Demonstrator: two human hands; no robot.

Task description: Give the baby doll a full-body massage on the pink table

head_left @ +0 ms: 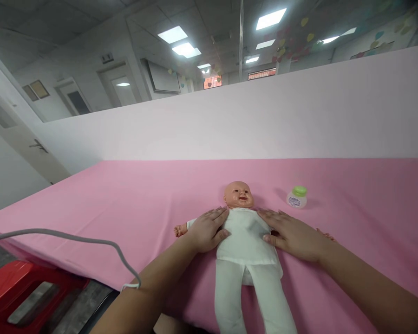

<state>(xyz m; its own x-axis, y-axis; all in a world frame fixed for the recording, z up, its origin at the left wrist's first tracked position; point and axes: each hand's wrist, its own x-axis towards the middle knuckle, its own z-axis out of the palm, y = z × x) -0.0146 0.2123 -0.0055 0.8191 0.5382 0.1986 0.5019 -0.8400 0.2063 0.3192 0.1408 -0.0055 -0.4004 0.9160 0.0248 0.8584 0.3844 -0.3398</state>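
A baby doll (246,234) in a white top and white trousers lies on its back, head away from me, its face turned up. My left hand (209,229) rests on the doll's shoulder and upper arm at the left, fingers stretched out and thumb at the side of the chest. On the other side my right hand (289,232) lies the same way over the opposite shoulder and arm, fingers extended. Both hands hide much of the doll's arms; a small doll hand shows beyond each. Neither of my hands grips anything.
A small clear bottle with a green cap (297,197) stands beyond my right hand. The pink-covered table (132,199) meets a white wall (230,123) with glass above. At lower left are a red stool (28,287) and a grey cable (73,236) reaching my left forearm.
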